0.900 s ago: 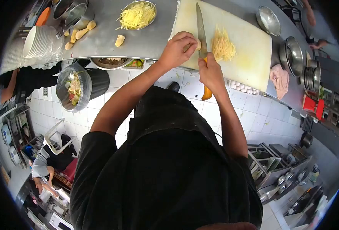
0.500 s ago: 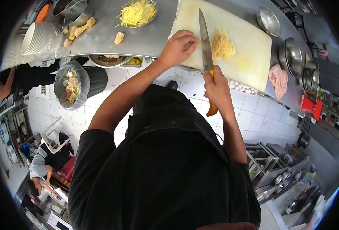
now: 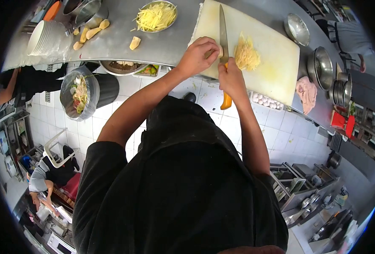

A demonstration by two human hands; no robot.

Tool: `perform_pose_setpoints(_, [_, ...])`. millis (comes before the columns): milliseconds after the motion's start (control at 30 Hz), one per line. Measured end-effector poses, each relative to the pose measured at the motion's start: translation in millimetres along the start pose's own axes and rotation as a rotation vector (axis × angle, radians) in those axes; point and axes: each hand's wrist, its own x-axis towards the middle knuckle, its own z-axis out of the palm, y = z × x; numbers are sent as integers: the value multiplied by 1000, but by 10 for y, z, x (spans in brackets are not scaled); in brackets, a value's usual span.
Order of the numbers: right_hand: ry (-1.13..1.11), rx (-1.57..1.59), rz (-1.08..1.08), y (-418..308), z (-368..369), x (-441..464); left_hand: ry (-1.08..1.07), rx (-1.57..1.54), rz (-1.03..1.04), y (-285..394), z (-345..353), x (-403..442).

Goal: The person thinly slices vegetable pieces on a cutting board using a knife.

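My right hand (image 3: 232,80) is wrapped round the yellow handle of a long knife (image 3: 224,34), its blade over the white cutting board (image 3: 276,63). At the board's left part, my left hand (image 3: 199,57) has its fingers curled round a pale piece (image 3: 220,51), mostly hidden, against the blade. Right of the knife lies a pile of thin yellowish strips (image 3: 247,53). A metal bowl of yellow strips (image 3: 155,17) stands left of the board, with a peeled chunk (image 3: 135,42) near it on the counter.
Several peeled pieces (image 3: 93,32), stacked white bowls (image 3: 47,39) and pots are at the left. Metal bowls (image 3: 297,28) and a pink cloth (image 3: 307,94) lie right of the board. A lined bin (image 3: 80,95) stands below the counter. Other people are at the left and upper right edges.
Between the earlier frames my right hand drew the knife back and right of the pale piece; now it is forward and left again, against the piece. My left hand has barely moved.
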Motion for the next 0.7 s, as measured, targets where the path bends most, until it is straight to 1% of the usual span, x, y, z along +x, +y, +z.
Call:
perform_pose_setpoints(100, [-18, 39, 36, -13, -62, 19, 1, -5, 2, -13, 19, -2])
perform_pose_setpoints(200, [-22, 147, 116, -233, -225, -240, 7, -16, 7, -24, 17, -13])
perform_pose_setpoints(400, [-68, 154, 149, -279, -327, -502, 7, -15, 1, -20, 30, -12])
perform_pose_setpoints(700, [-26, 41, 49, -75, -203, -458, 6, -30, -22, -11, 23, -22])
